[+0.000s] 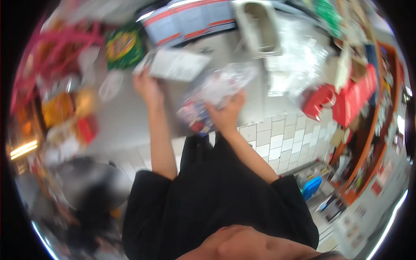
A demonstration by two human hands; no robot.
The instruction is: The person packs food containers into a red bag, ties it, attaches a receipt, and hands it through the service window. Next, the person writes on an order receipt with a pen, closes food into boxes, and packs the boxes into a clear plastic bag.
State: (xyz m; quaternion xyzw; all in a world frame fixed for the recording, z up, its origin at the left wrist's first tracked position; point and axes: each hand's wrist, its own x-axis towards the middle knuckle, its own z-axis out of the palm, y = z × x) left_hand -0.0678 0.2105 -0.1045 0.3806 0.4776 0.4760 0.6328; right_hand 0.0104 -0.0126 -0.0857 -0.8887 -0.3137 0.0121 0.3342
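My left hand (148, 89) is closed at the left edge of a white sheet (181, 65) with faint grey print, which looks like paper. My right hand (227, 112) grips a clear plastic bag (221, 82) with small blue, red and white things inside; motion blur hides their kind. The bag slants over the near edge of a grey metal counter (125, 125), to the right of the sheet and just below it. A green packet with a yellow patch (124, 47) lies beyond my left hand, with a small pale item (111, 84) nearer.
White boxes with red stripes (186, 24) line the counter's back beside a metal pan (256, 28). Clear plastic bags (299, 56) and red boxes (353, 95) are at the right. Pink crates (56, 47) stand at the left. A round metal bowl (93, 184) is at lower left.
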